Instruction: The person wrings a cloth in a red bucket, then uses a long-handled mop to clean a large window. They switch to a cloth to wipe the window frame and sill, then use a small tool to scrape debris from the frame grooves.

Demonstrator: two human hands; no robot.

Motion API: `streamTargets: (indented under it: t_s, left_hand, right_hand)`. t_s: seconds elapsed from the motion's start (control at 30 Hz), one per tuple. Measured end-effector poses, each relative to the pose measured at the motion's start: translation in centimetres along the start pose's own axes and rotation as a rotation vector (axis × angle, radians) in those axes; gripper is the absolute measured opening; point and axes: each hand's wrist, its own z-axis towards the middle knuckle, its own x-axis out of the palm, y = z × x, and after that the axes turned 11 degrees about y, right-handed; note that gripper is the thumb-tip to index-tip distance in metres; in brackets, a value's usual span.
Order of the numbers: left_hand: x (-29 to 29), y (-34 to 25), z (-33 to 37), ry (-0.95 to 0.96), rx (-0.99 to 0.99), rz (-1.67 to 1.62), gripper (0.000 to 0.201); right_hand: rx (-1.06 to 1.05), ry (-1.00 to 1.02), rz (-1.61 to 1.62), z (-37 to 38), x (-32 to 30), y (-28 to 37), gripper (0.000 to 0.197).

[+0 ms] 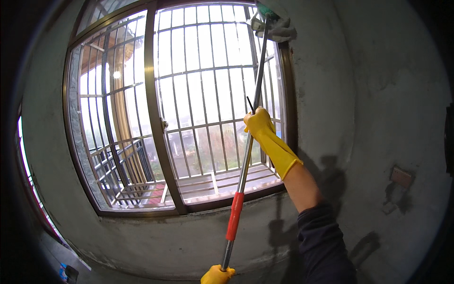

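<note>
Nearest, at the lower edge, the left hand (pixel 217 275), in a yellow rubber glove, is closed round the low end of a long silver metal pole (pixel 244 173); the frame cuts off part of this hand, so its thumb and fingers cannot all be made out. Just above it, a bright red tubular sleeve (pixel 234 217) wraps the pole. The right forearm, in a dark, pushed-up cloth sleeve (pixel 326 241) with bare skin below the glove's cuff, reaches up from the lower right. Its right hand (pixel 259 122), gloved in the same yellow, is clamped on the pole well above the red part, fingers curled in around it; a thin black rod (pixel 250 104) juts up beside the fist. From there the pole slants up to a grey, floppy mop head (pixel 279 31) with a green centre (pixel 267 12), well above both hands, at the upper right corner of a brown metal-framed sliding window (pixel 152 75), near the rough grey wall (pixel 326 61). Beyond the glass stand upright metal bars (pixel 204 80) and hazy greenery (pixel 215 142).
</note>
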Motion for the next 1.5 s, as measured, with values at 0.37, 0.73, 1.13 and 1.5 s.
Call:
streamTargets:
  t_s: [0.37, 0.73, 1.13, 1.5]
  left_hand:
    - [-1.7, 0.7, -4.5, -0.024, 0.026, -0.153, 0.022]
    - [-3.9, 21.2, -7.0, 0.049, -0.278, 0.218, 0.022]
    - [-3.1, 12.5, -12.3, -0.165, -0.117, -0.164, 0.017]
    - [-1.7, 1.7, -6.2, -0.452, 0.325, 0.044, 0.020]
  right_hand:
    - [-0.051, 0.023, 0.337, -2.2, 0.5, 1.4, 0.014]
    - [0.085, 0.137, 0.669, -27.9, 10.9, -13.3, 0.008]
    - [-0.187, 0.246, 0.587, -13.4, 7.2, -3.5, 0.018]
    - [-0.133, 0.208, 0.422, 1.6, 0.0, 8.4, 0.032]
